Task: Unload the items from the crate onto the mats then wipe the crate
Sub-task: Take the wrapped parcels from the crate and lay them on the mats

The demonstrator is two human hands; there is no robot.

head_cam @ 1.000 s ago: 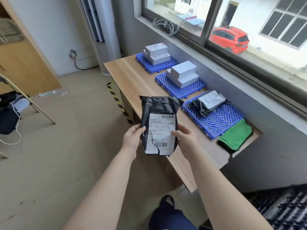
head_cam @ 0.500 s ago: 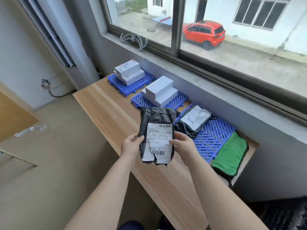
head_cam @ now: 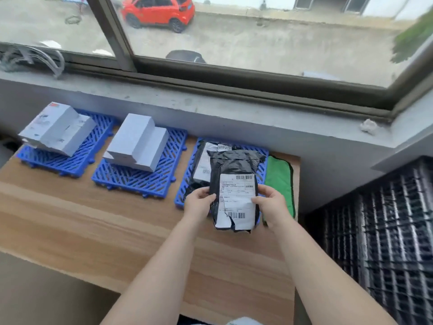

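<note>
I hold a black plastic mailer bag (head_cam: 234,165) with a torn white shipping label over the right blue mat (head_cam: 185,181). My left hand (head_cam: 198,204) grips its left edge and my right hand (head_cam: 269,204) grips its right edge. Under it on the same mat lies a second black mailer (head_cam: 202,167), partly hidden. The middle blue mat (head_cam: 131,179) carries stacked white boxes (head_cam: 138,141), and the left blue mat (head_cam: 58,160) carries more white boxes (head_cam: 56,127). A green cloth (head_cam: 278,181) lies at the table's right end. The black crate (head_cam: 379,235) stands at my right.
The wooden table (head_cam: 93,226) runs along a grey window ledge (head_cam: 210,106). A coil of white cable (head_cam: 35,57) and a crumpled scrap (head_cam: 369,125) sit on the ledge. Bare tabletop lies in front of the mats.
I have stepped up to the table and turned to face it. Both hands have carried the black mailer forward, from in front of the table to over the right mat.
</note>
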